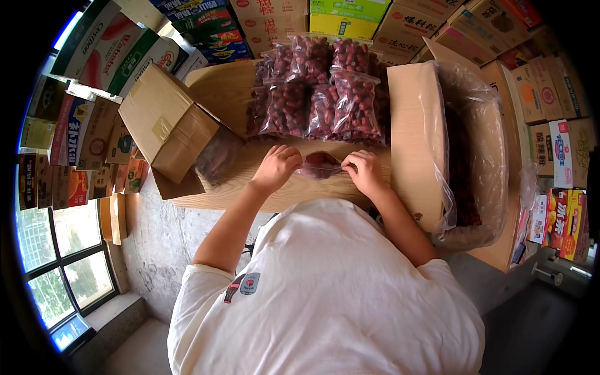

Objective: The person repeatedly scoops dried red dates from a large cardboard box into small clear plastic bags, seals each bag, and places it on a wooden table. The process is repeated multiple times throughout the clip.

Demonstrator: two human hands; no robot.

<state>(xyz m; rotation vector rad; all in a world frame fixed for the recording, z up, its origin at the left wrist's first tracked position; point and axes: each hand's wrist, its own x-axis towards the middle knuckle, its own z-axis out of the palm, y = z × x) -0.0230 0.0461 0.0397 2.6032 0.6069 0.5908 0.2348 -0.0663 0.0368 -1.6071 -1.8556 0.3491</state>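
Observation:
A clear plastic zip bag (320,171) with dark red dried fruit, apparently jujubes, in it is held over the wooden table (225,193) in front of my body. My left hand (282,162) pinches the left end of its mouth. At the right end, the fingertips of my right hand (363,169) grip the rim. Its mouth is spread apart between the two hands, facing up. Just beyond stand filled bags (287,108) of the same red fruit, stacked in rows.
To the right sits a large cardboard carton (412,145) with a plastic liner (487,187) and red fruit deep inside. A tilted carton (161,124) lies at left, clear plastic bags (220,154) showing at its opening. Stacked printed boxes (272,28) surround the table.

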